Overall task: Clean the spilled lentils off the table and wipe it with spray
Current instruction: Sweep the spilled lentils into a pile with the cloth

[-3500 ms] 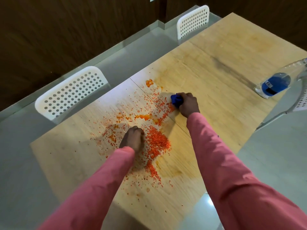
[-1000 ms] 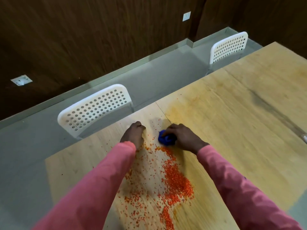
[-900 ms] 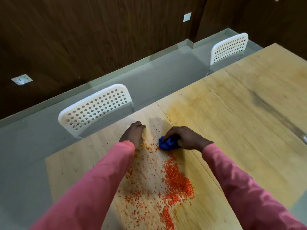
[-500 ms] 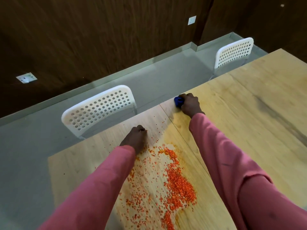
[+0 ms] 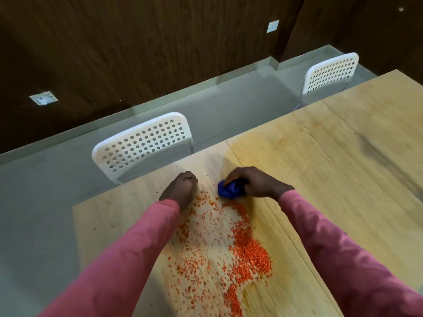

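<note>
Head view: orange lentils point(image 5: 242, 252) spilled in a heap near the table point(image 5: 332, 179) near edge. Farther in, left hand point(image 5: 180, 191) curled in a fist, pressed on wood; right hand point(image 5: 254, 183) gripping a bunched blue cloth point(image 5: 230, 191). White chair point(image 5: 142, 145) beyond far edge.

A single head-worn camera looks steeply down and forward from the near edge of the tabletop point(image 5: 332, 179), close above it, toward the far wall point(image 5: 137, 53).
</note>
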